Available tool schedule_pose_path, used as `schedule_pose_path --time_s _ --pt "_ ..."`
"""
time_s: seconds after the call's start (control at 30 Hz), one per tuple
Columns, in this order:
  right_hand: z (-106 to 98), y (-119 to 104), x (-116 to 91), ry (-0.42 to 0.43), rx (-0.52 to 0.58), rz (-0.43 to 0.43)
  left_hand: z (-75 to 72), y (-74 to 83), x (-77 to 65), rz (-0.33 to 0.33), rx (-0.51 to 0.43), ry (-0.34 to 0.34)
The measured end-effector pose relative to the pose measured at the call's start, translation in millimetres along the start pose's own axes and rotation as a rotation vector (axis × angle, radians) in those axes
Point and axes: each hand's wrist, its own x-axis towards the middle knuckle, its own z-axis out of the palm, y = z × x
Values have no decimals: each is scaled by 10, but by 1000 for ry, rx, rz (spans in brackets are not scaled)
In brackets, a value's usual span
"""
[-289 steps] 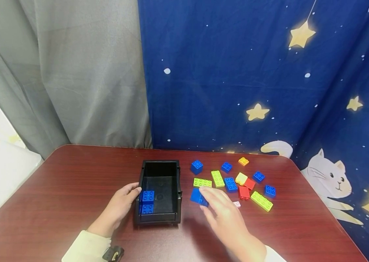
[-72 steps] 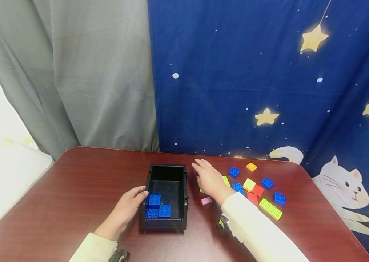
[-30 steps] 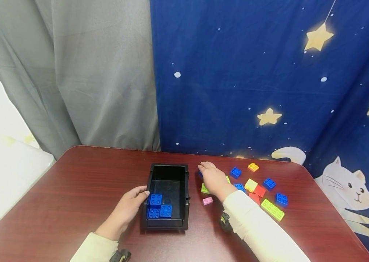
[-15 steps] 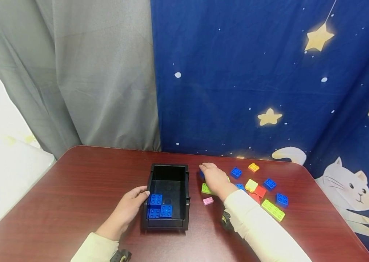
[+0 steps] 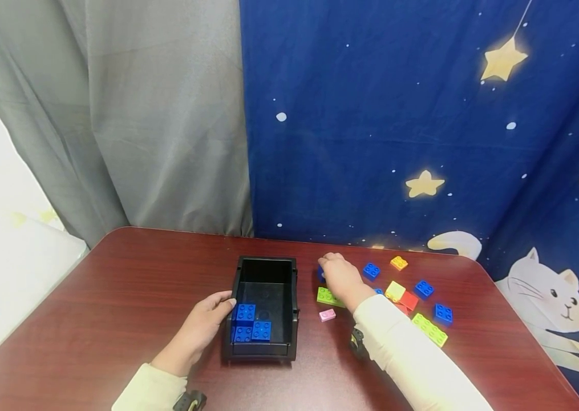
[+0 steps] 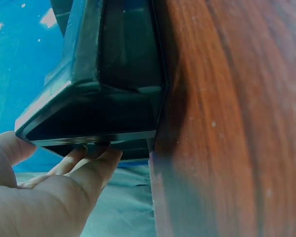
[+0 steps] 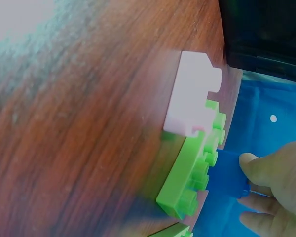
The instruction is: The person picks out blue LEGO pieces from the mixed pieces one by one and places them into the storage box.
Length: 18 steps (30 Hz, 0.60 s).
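My left hand (image 5: 202, 322) grips the left wall of the black bin (image 5: 264, 353). In the left wrist view its thumb lies on the rim and its fingers (image 6: 106, 165) are tucked under the lip. Three blue bricks (image 5: 261, 330) sit at the bin's near left. To the right, my right hand (image 5: 343, 277) pinches a blue block (image 7: 227, 173) at the back of the table, partly hidden by the fingers in the head view. Just in front of that block lies a lime green brick (image 5: 327, 296), with a small pink brick (image 5: 327, 315) nearer me.
Right of the right hand lie more loose bricks: blue (image 5: 371, 270), orange (image 5: 399, 262), pale yellow (image 5: 395, 291), red (image 5: 409, 301) and a long lime green one (image 5: 430, 330). My right forearm hides part of this group. Curtains hang behind the table (image 5: 156, 268).
A blue brick went from the right hand into the bin, and the pink brick shifted left. The right hand reached to the back with spread fingers, then closed on the blue block.
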Motion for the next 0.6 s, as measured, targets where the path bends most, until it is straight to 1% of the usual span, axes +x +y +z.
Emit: schedule_pose_path --time_s 0.2,0.4,0.6 --pt "-26 4 -15 14 3 6 11 11 -13 24 9 18" --pt "-8 0 -48 4 29 31 13 7 -20 19 8 18" --pt "-4 4 -96 39 69 44 11 9 -27 20 9 19"
